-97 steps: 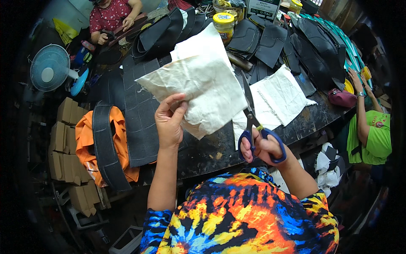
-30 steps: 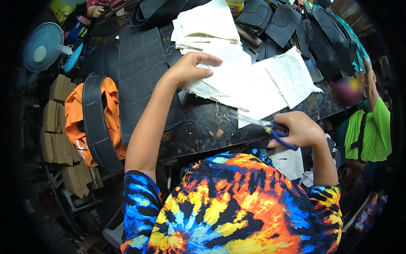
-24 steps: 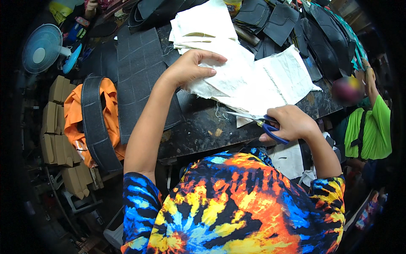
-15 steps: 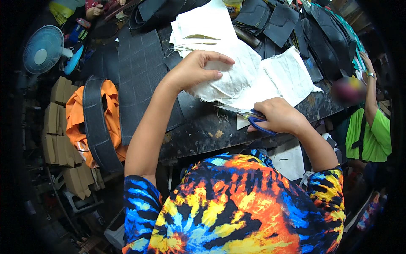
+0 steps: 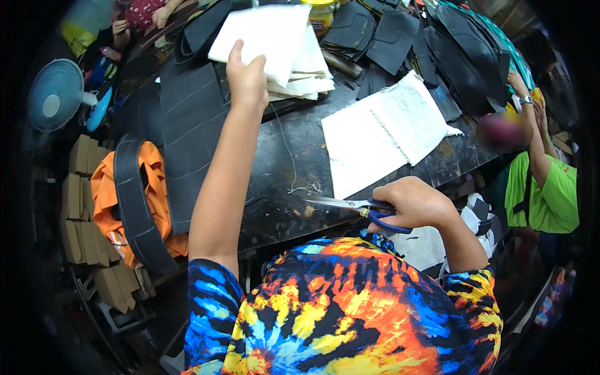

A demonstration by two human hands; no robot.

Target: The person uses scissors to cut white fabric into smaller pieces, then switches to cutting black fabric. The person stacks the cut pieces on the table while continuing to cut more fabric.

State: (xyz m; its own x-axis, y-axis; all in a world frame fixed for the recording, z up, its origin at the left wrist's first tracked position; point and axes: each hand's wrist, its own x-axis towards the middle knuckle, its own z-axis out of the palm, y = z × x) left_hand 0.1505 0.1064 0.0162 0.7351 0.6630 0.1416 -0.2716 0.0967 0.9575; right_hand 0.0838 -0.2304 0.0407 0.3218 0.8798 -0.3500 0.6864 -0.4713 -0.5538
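Observation:
My right hand (image 5: 415,203) is closed around the blue handles of a pair of scissors (image 5: 344,203), whose blades point left over the near part of the table. At the far left of the work area, my left hand (image 5: 247,78) grips the near edge of a white cloth piece (image 5: 265,37). That piece lies over a stack of white cloth (image 5: 309,78), and some of the fingers are hidden by it. Between my hands a separate white cloth (image 5: 384,128) lies flat with a frayed right corner. A loose thread (image 5: 290,156) trails down from the stack toward the scissors.
The dark table (image 5: 275,219) carries black sheets (image 5: 194,137) at left and black cut pieces (image 5: 390,37) at the back. An orange cloth (image 5: 156,181) with a black strap (image 5: 128,194) sits left, near a fan (image 5: 56,94). A co-worker in a green shirt (image 5: 553,194) is at right.
My left hand has moved up and left, carrying the white cloth from over the flat cloth to the stack. The scissors have come slightly nearer, away from the cloth.

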